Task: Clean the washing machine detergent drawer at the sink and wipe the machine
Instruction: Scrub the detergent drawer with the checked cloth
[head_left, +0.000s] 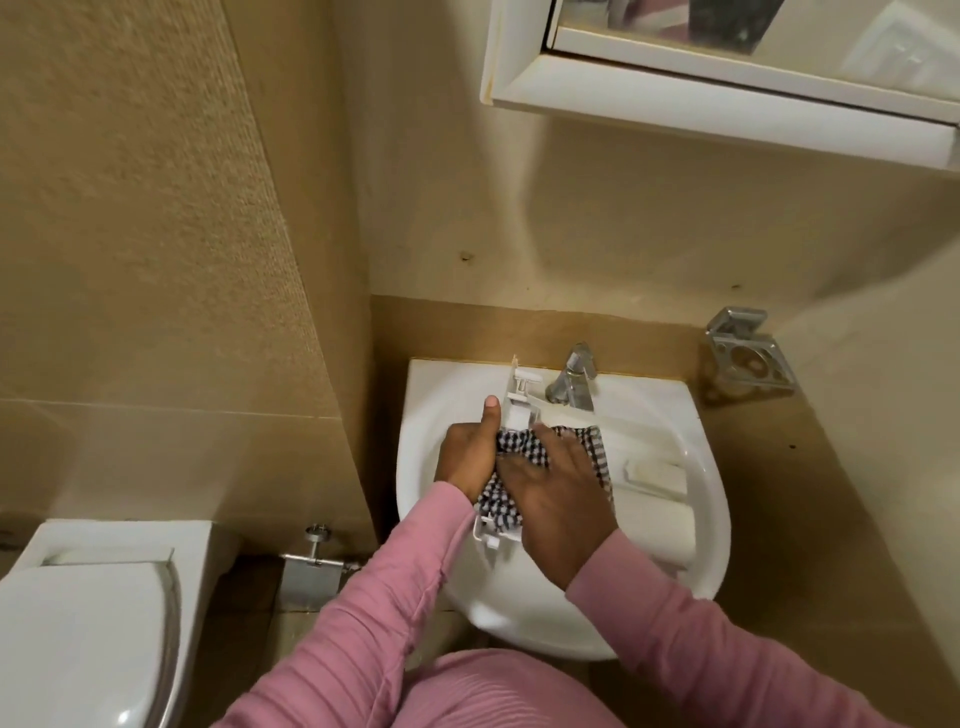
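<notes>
The white plastic detergent drawer (517, 400) lies lengthwise over the white sink (696, 467), one end near the tap, the other end sticking out below my hands. My left hand (470, 452) grips the drawer's left side, thumb up along its edge. My right hand (558, 499) presses a black-and-white checked cloth (519, 452) down onto the drawer's middle, fingers spread over the fabric. The cloth covers most of the drawer. Both sleeves are pink.
A chrome tap (571, 376) stands at the sink's back edge. A soap bar (657, 473) rests on the sink's right side. A metal holder (748, 351) hangs on the right wall, a mirrored cabinet (727, 78) overhead. A toilet (88, 613) stands at the lower left.
</notes>
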